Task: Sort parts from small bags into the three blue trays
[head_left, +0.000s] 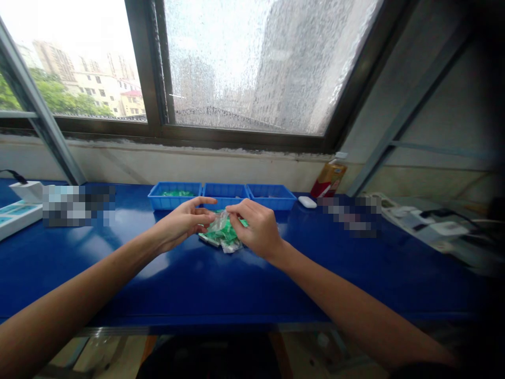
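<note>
Over the middle of the blue table, my right hand pinches the upper edge of a small clear plastic bag between thumb and fingertips. My left hand is on the bag's other side, fingers apart and curved, its thumb tip close to the plastic; whether it touches the bag is hard to tell. Beneath both hands lies a pile of green pieces and clear packets. The pieces are too small to name, and my right hand hides part of the pile.
Three blue trays stand in a row behind the pile: left, middle and right. Green items lie in the left one. A white case and a bottle stand right of them. Power strips lie at both sides.
</note>
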`<control>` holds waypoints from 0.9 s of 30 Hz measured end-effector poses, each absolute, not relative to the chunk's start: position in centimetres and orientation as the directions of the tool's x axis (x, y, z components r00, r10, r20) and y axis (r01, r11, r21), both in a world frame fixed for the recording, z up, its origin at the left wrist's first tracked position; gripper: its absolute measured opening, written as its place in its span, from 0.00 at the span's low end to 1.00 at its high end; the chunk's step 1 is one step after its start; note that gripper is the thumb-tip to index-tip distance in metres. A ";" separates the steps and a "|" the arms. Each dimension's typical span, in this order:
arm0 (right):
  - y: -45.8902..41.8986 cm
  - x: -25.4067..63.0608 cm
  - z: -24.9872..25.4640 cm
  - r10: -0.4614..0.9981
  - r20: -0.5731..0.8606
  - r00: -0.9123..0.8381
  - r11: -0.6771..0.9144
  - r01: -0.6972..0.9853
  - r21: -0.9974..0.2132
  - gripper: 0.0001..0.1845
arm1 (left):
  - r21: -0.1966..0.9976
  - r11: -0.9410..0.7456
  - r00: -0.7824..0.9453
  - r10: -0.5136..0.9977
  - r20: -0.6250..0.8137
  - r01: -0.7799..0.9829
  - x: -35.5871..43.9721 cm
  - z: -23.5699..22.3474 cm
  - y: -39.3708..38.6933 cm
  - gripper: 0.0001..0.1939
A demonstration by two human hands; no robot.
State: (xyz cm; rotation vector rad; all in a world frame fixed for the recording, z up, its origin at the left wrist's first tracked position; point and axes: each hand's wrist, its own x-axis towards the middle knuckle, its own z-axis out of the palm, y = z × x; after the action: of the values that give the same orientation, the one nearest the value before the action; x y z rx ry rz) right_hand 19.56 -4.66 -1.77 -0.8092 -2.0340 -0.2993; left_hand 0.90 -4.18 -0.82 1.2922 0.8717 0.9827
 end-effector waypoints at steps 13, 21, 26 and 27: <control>-5.2 18.0 -1.7 0.939 0.194 -0.284 0.214 0.039 -0.976 0.26 | 0.535 -0.764 0.230 0.629 0.743 0.361 0.8 -1.0 -4.8 0.04; -5.0 18.3 -1.7 0.891 0.420 -0.174 0.446 0.159 -0.881 0.09 | 0.258 -0.812 0.440 0.518 0.734 0.524 0.9 -1.4 -4.5 0.10; -3.3 20.9 -0.6 0.571 0.785 -0.239 0.727 0.591 -0.349 0.03 | 0.234 -0.683 0.492 0.684 0.538 0.692 0.3 -2.5 -3.5 0.13; -2.6 22.0 -0.4 0.547 0.815 -0.190 0.688 0.657 -0.308 0.04 | 0.213 -0.645 0.491 0.720 0.491 0.734 0.1 -2.7 -3.3 0.16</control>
State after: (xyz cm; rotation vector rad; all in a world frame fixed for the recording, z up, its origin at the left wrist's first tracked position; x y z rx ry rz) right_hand 22.01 -2.56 -0.36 -0.9451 -1.8595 -0.1321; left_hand 0.15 -3.30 -2.74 2.7339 1.3331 0.8806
